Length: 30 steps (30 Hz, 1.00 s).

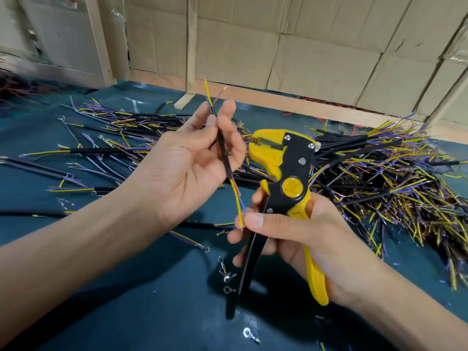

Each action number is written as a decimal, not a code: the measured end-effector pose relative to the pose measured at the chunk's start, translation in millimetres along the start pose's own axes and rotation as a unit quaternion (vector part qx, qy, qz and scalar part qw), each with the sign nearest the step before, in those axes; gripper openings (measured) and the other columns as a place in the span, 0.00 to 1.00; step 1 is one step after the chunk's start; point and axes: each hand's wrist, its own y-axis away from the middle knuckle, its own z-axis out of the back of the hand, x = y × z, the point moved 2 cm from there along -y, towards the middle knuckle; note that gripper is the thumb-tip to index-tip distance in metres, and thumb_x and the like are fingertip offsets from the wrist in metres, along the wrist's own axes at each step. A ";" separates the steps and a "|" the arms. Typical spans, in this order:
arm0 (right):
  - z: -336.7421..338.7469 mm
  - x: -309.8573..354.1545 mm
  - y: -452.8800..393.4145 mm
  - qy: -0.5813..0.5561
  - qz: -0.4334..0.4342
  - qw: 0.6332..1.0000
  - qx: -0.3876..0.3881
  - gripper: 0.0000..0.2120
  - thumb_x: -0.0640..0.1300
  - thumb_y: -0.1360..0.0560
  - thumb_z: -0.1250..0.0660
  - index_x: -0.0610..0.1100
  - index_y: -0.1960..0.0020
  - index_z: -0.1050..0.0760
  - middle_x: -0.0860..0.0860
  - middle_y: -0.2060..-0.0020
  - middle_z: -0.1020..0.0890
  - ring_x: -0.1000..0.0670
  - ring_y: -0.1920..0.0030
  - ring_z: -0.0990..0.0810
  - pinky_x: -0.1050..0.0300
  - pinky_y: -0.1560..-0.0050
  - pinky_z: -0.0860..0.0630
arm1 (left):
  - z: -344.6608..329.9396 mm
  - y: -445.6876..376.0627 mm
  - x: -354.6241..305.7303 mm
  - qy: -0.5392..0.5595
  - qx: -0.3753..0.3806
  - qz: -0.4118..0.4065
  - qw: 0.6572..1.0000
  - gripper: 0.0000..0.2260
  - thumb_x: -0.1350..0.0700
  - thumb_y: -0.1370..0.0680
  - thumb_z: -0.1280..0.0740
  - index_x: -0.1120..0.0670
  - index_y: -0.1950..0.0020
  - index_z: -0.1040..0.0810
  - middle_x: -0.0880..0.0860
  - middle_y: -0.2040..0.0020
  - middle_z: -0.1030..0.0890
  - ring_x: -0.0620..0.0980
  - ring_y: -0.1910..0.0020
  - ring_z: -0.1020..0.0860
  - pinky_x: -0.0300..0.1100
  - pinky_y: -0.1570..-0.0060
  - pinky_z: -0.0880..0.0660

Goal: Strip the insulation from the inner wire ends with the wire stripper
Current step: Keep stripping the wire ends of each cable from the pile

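My left hand (192,158) pinches a short black cable (224,153) between thumb and fingers, holding it almost upright. Yellow-green, blue and brown inner wires stick out of its top end (208,96) and its bottom end (239,206). My right hand (291,231) grips the yellow and black wire stripper (286,168) by its handles, jaws pointing up and left beside the cable. The right thumb and forefinger also pinch the tips of the lower inner wires.
A big heap of similar cut cables (385,178) lies at the right, and a looser spread (114,138) lies at the left on the dark green table cover (126,300). Several small ring terminals (226,277) lie near the front. Cardboard boxes (304,46) stand behind.
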 end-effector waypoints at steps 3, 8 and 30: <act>2.6 4.4 -0.1 0.000 0.014 1.000 -0.019 0.10 0.31 0.31 0.27 0.42 0.53 0.18 0.38 0.60 0.18 0.39 0.60 0.15 0.43 0.61 0.18 | -3.6 2.1 2.3 -0.094 0.010 -0.001 0.996 0.11 0.60 0.18 0.39 0.55 0.36 0.28 0.51 0.50 0.15 0.44 0.58 0.17 0.45 0.54 0.19; 8.2 9.6 0.2 0.008 0.025 0.998 -0.050 0.10 0.29 0.32 0.28 0.39 0.53 0.19 0.37 0.61 0.18 0.40 0.63 0.16 0.43 0.60 0.18 | -6.0 7.1 4.1 -0.372 0.036 -0.041 0.927 0.14 0.60 0.26 0.32 0.58 0.41 0.23 0.54 0.48 0.15 0.50 0.56 0.18 0.44 0.56 0.19; 25.4 19.1 0.2 0.123 0.155 0.972 -0.127 0.10 0.31 0.34 0.26 0.43 0.57 0.18 0.41 0.63 0.18 0.39 0.64 0.17 0.33 0.59 0.18 | -3.2 10.7 -1.4 -0.431 0.016 0.097 0.897 0.30 0.60 0.31 0.27 0.48 0.29 0.26 0.53 0.64 0.20 0.51 0.66 0.19 0.45 0.64 0.20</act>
